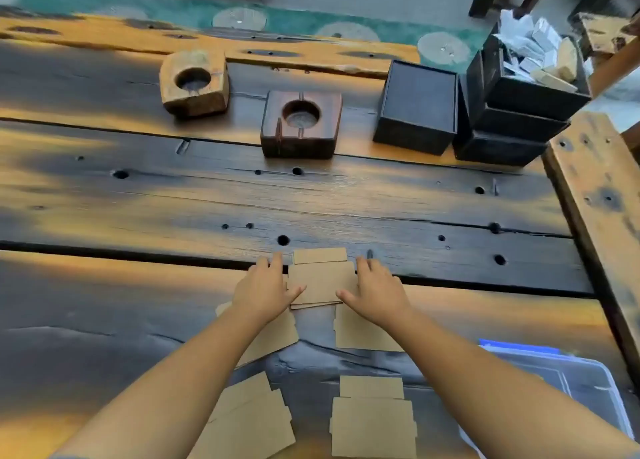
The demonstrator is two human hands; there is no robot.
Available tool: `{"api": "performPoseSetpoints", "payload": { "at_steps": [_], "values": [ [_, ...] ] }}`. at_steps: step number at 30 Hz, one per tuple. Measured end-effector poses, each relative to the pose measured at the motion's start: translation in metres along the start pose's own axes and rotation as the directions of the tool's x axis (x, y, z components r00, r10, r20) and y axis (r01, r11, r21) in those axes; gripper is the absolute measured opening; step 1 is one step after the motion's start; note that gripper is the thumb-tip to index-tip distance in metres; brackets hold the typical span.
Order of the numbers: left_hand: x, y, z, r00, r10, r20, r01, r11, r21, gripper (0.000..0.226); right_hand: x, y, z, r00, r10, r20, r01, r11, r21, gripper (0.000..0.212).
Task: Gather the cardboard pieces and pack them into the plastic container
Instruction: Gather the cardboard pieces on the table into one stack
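Those flat brown cardboard pieces (320, 282) look featherlight, stiffish but creasable and slidey when stacked, so I'd squeeze the pile by its side edges. It sits up-table and left of the clear plastic container (588, 389). The left hand (266, 290) and right hand (377, 292) lie flat against its sides, fingers straight and together, thumbs splayed, pinching nothing; more loose cardboard sheets (372, 420) lie just left of the container.

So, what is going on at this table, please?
A person is working at a wooden table. The left hand and the right hand press against the two sides of a small stack of cardboard pieces, as if squaring it. More loose pieces lie nearer the person, not yet collected. The plastic container stands at the near right.
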State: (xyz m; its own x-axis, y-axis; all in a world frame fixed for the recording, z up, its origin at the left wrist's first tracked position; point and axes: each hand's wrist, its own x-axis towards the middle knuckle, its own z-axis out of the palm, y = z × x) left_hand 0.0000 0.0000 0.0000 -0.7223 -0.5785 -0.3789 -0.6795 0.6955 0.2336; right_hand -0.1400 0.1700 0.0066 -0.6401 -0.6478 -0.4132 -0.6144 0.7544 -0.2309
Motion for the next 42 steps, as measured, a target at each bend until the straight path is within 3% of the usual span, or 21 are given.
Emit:
{"api": "performPoseSetpoints", "payload": {
  "at_steps": [5, 11, 20, 33, 42],
  "values": [
    [0.022, 0.002, 0.013, 0.985, -0.105, 0.139, 0.105, 0.994, 0.006, 0.063, 0.028, 0.005, 0.008, 0.992, 0.097, 0.08, -0.098, 0.995, 0.014, 0.067],
    [0.045, 0.007, 0.03, 0.975, -0.167, 0.149, 0.18, 0.981, -0.074, 0.043, 0.056, 0.007, 0.02, 0.977, 0.147, 0.152, -0.16, 0.984, 0.082, 0.053],
    [0.065, 0.009, 0.045, 0.94, -0.278, 0.196, 0.308, 0.941, -0.144, 0.043, 0.077, 0.011, 0.036, 0.962, 0.2, 0.188, -0.228, 0.964, 0.139, 0.034],
    [0.045, 0.053, 0.045, 0.969, -0.183, 0.166, 0.229, 0.919, -0.321, 0.041, 0.033, 0.054, 0.021, 0.948, 0.297, 0.112, -0.317, 0.912, 0.261, 0.037],
    [-0.009, 0.086, 0.083, 0.961, -0.111, 0.254, 0.197, 0.918, -0.343, 0.043, -0.035, 0.089, 0.039, 0.936, 0.342, 0.084, -0.352, 0.893, 0.282, 0.035]
  ]
}}
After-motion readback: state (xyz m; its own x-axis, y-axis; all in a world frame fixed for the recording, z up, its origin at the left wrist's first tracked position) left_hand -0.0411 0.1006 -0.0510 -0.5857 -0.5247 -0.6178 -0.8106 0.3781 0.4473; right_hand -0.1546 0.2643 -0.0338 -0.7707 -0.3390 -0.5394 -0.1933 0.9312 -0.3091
